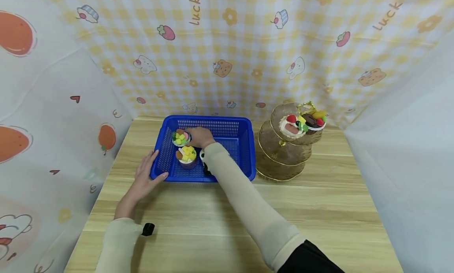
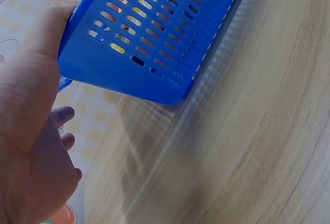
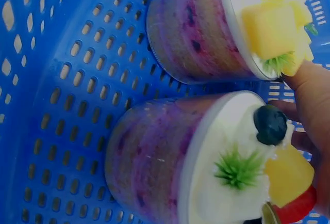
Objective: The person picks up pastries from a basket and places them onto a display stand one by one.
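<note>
A blue plastic basket (image 1: 248, 147) stands on the table with several dessert cups in it. My left hand (image 1: 146, 173) rests against its near left corner, thumb along the front and fingers on the left side; in the left wrist view the other fingers hang apart from the wall. Inside, my right hand (image 1: 200, 137) holds the far-left dessert cup (image 1: 180, 138) by its right side; the fingertips are partly hidden. Nearer stands a mango-topped cup (image 1: 187, 156). Under the right forearm a third cup (image 1: 202, 156) is mostly covered. The right wrist view shows a blueberry-topped cup (image 3: 227, 167) close up.
A three-tier gold-rimmed stand (image 1: 283, 158) stands right of the basket. Its top tier bears a creamy dessert (image 1: 291, 127) and a chocolate-and-fruit cup (image 1: 313, 121). A patterned curtain (image 1: 230, 48) hangs behind the wooden table (image 1: 198, 233).
</note>
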`<control>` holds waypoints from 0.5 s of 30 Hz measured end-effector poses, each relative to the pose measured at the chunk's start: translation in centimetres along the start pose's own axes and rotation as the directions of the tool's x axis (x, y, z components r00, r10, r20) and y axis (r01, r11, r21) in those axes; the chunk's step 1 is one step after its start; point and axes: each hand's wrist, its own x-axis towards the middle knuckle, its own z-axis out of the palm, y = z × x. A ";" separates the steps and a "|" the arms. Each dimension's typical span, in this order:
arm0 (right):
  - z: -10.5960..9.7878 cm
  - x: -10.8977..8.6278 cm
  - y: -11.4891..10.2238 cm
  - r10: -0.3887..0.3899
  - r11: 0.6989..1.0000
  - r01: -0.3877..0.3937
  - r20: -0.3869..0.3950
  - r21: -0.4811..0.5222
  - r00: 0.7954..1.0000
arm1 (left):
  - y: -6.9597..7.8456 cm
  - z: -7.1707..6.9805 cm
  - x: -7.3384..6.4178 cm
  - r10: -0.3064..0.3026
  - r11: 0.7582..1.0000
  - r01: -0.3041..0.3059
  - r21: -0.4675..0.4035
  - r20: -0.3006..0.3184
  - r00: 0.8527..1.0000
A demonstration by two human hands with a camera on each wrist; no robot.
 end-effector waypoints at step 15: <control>0.4 0.5 -0.7 0.023 0.987 -0.017 -0.039 0.158 0.999 | 0.2 0.1 0.0 -0.015 1.000 0.015 -0.012 -0.003 1.000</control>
